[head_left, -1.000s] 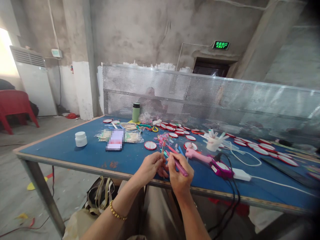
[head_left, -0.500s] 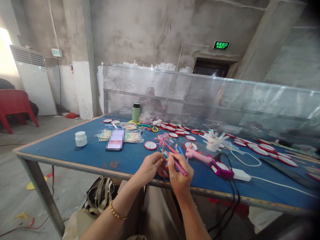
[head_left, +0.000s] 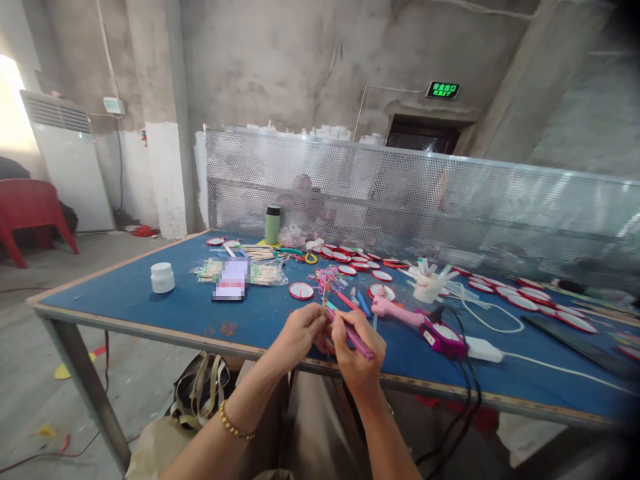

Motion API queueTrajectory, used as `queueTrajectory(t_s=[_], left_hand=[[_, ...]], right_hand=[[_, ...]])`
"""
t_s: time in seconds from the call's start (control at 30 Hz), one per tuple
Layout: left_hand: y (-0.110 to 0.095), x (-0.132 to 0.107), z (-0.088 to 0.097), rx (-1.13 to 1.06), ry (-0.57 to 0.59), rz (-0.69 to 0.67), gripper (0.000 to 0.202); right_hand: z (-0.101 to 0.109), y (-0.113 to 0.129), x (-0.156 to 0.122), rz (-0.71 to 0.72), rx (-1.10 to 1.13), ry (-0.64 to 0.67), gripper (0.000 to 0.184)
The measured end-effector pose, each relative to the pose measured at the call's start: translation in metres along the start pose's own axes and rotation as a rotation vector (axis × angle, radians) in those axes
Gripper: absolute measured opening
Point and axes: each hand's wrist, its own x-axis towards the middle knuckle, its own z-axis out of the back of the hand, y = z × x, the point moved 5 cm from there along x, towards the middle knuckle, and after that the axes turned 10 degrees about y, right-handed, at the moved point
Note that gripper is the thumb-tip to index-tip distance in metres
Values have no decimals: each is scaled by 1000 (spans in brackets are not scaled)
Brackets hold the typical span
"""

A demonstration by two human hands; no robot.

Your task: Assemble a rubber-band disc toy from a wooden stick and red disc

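Observation:
Both hands meet just above the near edge of the blue table (head_left: 190, 327). My left hand (head_left: 300, 337) is closed on a thin, flat tan stick (head_left: 325, 294) that stands up from the fingertips. In my right hand (head_left: 364, 357) is a purple pen-like tool (head_left: 359, 341), gripped as one writes, its front end against or very close to the stick. Fingers hide the lower part of the stick. Just beyond the hands lie a red pen-like stick (head_left: 349, 301), a blue one (head_left: 363, 304) and a round white disc with a red rim (head_left: 301, 291).
A pink and purple device (head_left: 443, 337) with cables lies at right, near a white cup of strips (head_left: 427, 288). Several red-rimmed discs (head_left: 343, 256) spread along the back. A phone (head_left: 231, 280), white jar (head_left: 162, 278) and green bottle (head_left: 272, 225) stand left. A perforated metal screen (head_left: 415, 187) closes the far side.
The tan stick shows a little higher above the left fingertips. My right hand and the purple tool have shifted slightly down and left. The other things on the table stay put.

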Motion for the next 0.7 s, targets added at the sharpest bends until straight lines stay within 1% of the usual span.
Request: queueTrajectory(t_s=[0.17,0.4,0.7], left_hand=[[-3,-1,-1,10,0,1,30],[-1,-1,0,47,2,-3,28],[0,-1,0,54,2,1,28]], right_hand=[[-1,0,1,-14,60,25,11],[-4,-3,1,-3,110,34,9],[-4,-2,2,10,103,39,10]])
